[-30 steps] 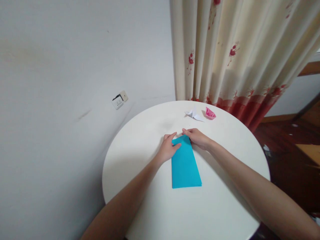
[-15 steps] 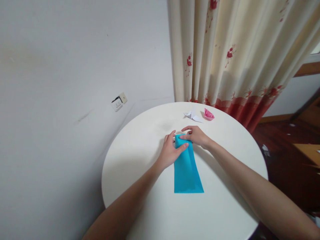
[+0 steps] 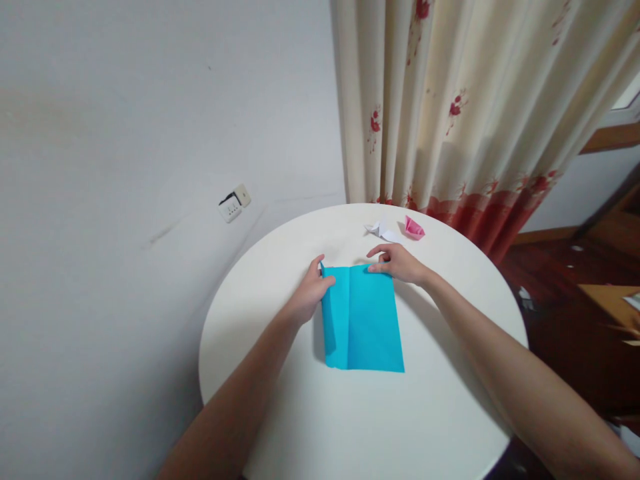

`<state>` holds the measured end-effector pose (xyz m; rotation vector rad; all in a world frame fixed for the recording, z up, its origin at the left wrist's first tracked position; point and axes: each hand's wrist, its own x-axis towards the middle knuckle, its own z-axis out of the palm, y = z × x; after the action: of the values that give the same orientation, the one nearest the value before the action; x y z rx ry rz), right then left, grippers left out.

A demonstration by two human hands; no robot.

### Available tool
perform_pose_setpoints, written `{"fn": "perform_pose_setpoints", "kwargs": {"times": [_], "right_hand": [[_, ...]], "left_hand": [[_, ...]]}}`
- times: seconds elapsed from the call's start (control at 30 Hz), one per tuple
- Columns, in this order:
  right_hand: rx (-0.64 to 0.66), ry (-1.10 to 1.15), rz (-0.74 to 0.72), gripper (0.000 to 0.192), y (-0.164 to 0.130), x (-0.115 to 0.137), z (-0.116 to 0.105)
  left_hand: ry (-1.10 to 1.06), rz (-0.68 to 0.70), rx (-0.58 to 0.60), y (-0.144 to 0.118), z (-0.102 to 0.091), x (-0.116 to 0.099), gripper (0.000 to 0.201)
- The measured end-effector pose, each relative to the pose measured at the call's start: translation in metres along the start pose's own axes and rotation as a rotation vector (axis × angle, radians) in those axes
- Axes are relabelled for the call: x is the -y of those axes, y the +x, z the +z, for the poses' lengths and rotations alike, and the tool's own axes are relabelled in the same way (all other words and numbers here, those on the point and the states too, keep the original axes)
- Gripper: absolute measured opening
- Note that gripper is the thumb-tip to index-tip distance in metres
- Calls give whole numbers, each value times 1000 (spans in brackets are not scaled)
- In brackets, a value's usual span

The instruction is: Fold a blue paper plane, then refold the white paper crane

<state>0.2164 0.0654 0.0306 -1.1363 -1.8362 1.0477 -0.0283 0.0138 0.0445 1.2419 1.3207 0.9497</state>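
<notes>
The blue paper (image 3: 374, 323) lies on the worktop (image 3: 380, 427) in front of the person, opened out on both sides of a lengthwise crease, its left side lifted and curling up. The left hand (image 3: 311, 293) pinches that raised side near its far corner, thumb on the inner face and fingers behind. The right hand (image 3: 399, 264) has its thumb on the far edge of the right side, the forefinger held clear; whether its other fingers close on the sheet from beneath I cannot tell, as the view there is small and partly hidden. To open the sheet well, the right thumb should press just enough to stop it sliding, while the left grip stays light and swings the raised side outward and down evenly along its length, so the corner does not buckle and the crease stays straight. Compared with half a second ago, the paper is much wider: it was a narrow doubled strip with both hands close together over its far end, and now the left hand is well out to the left, the crease shows, and the hands stand apart at opposite corners.
</notes>
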Motion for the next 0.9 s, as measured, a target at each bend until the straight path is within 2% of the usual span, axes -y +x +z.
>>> {"fn": "perform_pose_setpoints", "kwargs": {"times": [0.07, 0.13, 0.2, 0.27, 0.3, 0.37, 0.43, 0.5, 0.6, 0.73, 0.9], "right_hand": [[24, -80, -18, 47, 3, -11, -3], [51, -158, -38, 37, 4, -18, -3], [67, -226, -59, 28, 4, -21, -2], [76, -267, -73, 23, 4, -22, -1], [78, -275, -74, 21, 4, -21, 0], [78, -276, -67, 19, 3, -20, 2], [69, -280, -49, 17, 3, -20, 4], [41, -289, -17, 17, 3, -21, 6], [-46, -309, 68, 24, 3, -23, 7], [-124, -278, 210, 49, 2, -21, 8], [-110, -189, 258, 49, -7, -17, 13]], "left_hand": [[67, -52, 74, 4, -10, 2, 91], [229, -2, 77, 7, -18, 5, 92], [508, 170, -23, 6, -22, 7, 93], [783, 422, -104, 2, -21, 7, 88], [880, 540, -92, 0, -18, 7, 81], [989, 692, 29, -7, -10, 8, 63], [1057, 684, 159, -12, 2, 12, 47], [1110, 624, 193, -14, 12, 20, 50], [1131, 599, 160, -16, 22, 31, 53], [1174, 623, 132, -17, 23, 35, 50], [1145, 672, 158, -14, 19, 36, 49]]}}
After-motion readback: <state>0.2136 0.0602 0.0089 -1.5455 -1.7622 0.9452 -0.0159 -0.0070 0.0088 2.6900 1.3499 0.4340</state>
